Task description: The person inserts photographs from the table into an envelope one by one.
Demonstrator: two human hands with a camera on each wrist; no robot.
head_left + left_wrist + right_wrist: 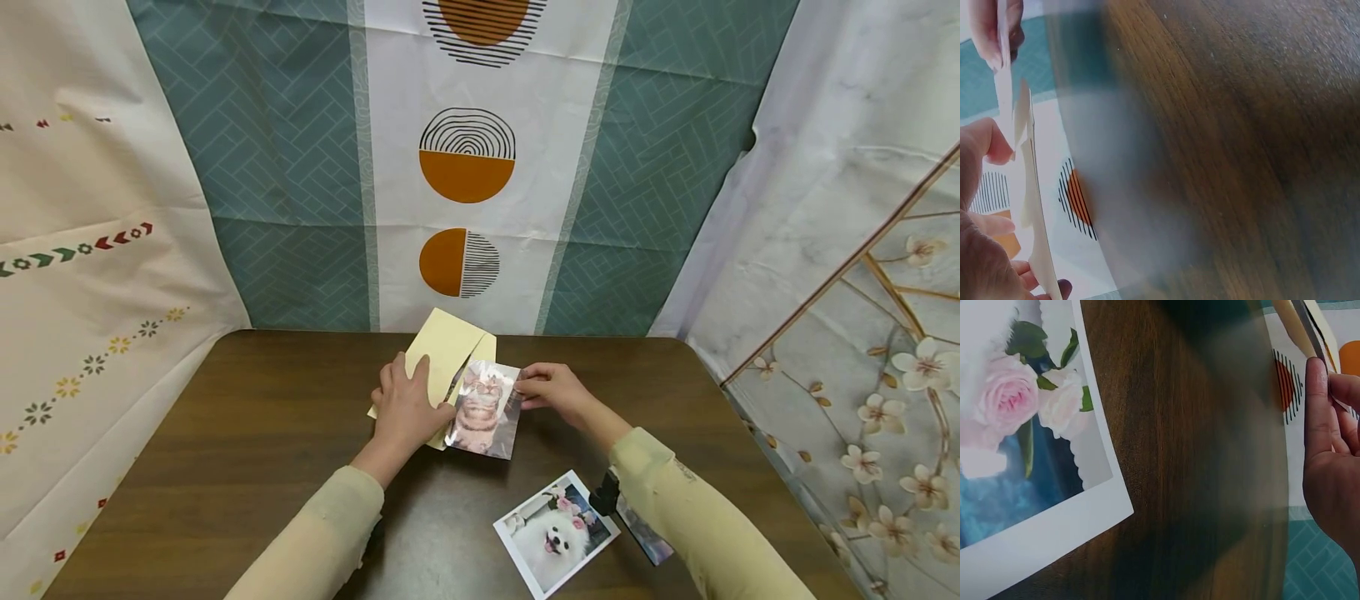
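With the fingers of our left hand we are grasping a yellow envelope at the table's far middle; with our right hand we are pinching a shiny photo by its right edge, at the envelope's right side. A dog photo is lying nearer, rightward.

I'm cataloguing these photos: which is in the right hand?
The glossy pinkish animal photo, pinched by the right hand; the white-dog photo lies on the table, another picture is partly hidden by the right sleeve.
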